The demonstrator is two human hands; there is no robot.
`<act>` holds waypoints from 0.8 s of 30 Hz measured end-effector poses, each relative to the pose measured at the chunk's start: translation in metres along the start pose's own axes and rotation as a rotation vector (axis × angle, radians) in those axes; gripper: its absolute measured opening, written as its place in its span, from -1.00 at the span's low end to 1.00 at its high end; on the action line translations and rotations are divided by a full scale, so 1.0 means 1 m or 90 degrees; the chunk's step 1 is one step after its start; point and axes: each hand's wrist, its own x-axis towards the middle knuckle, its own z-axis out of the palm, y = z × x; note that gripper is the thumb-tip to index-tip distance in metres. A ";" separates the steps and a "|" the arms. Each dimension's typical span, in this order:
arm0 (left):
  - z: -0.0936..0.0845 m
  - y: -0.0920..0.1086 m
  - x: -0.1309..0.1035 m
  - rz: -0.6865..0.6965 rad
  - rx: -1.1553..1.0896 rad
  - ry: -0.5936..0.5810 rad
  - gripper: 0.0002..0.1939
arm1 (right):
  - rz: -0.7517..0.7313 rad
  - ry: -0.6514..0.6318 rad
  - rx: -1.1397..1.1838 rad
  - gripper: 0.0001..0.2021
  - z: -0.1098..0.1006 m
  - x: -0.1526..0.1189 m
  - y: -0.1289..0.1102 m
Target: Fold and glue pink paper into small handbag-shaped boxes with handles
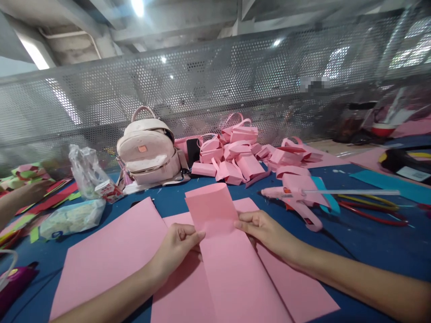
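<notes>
A long folded strip of pink paper stands out in front of me, its upper end bent over into a flap. My left hand pinches its left edge, thumb on the front. On the right edge, my right hand grips the same paper between thumb and fingers. Beneath lie more pink sheets, one large sheet on the left and another on the right. A pink glue gun with a clear glue stick rests to the right, beyond my right hand.
Small pink paper bags are heaped at the back beside a cream backpack. Plastic bags lie left. Red-handled and yellow-handled tools and blue paper are right. Another person's arm reaches in at left.
</notes>
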 end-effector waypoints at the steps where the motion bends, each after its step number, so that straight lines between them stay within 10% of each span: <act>1: 0.000 0.000 0.000 0.001 0.003 0.002 -0.40 | -0.008 0.009 -0.006 -0.53 0.000 0.000 0.001; 24: 0.001 0.003 -0.002 -0.058 0.097 -0.053 -0.38 | -0.017 0.077 0.055 -0.52 0.000 0.007 0.006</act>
